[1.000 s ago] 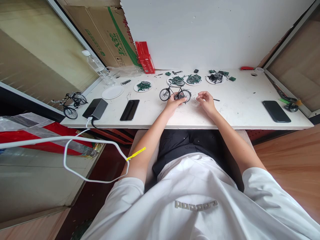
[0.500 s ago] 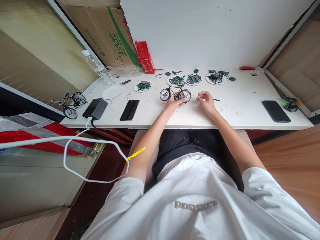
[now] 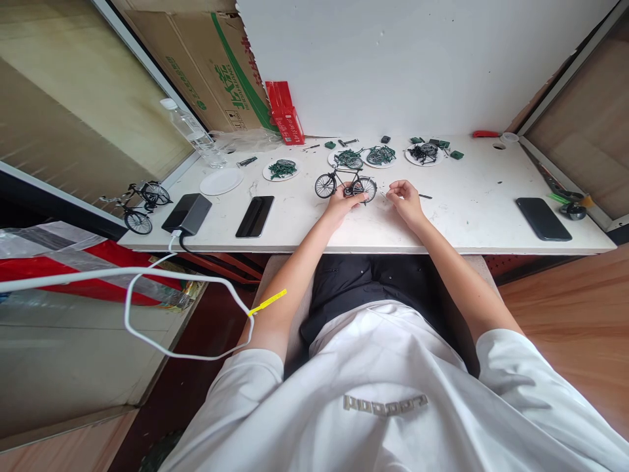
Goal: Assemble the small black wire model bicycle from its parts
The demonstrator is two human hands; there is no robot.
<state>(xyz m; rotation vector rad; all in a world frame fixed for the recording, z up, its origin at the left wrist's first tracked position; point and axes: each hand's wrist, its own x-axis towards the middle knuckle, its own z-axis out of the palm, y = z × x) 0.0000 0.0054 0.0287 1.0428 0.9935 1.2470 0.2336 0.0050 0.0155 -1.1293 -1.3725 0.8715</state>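
Observation:
My left hand (image 3: 343,204) is closed around the lower rear of a small black model bicycle (image 3: 339,176), thumb by the back wheel. The bicycle stands upright above the white table, its front wheel to the left. Just right of it, my right hand (image 3: 405,200) is closed in a pinch on a thin screwdriver (image 3: 425,196). Its dark end sticks out on the right and a fine tip shows on the left, apart from the rear wheel. Fingers hide its middle.
Behind my hands are white plates (image 3: 272,172) of green and black parts. A bare plate (image 3: 221,182), a phone (image 3: 255,217), a grey power adapter (image 3: 187,215), and another model bicycle (image 3: 139,204) are left. A second phone (image 3: 543,219) lies right; a white cable (image 3: 196,271) hangs in front.
Almost nothing differs. The model bicycle and both hands have shifted very slightly to the right, with both grips the same.

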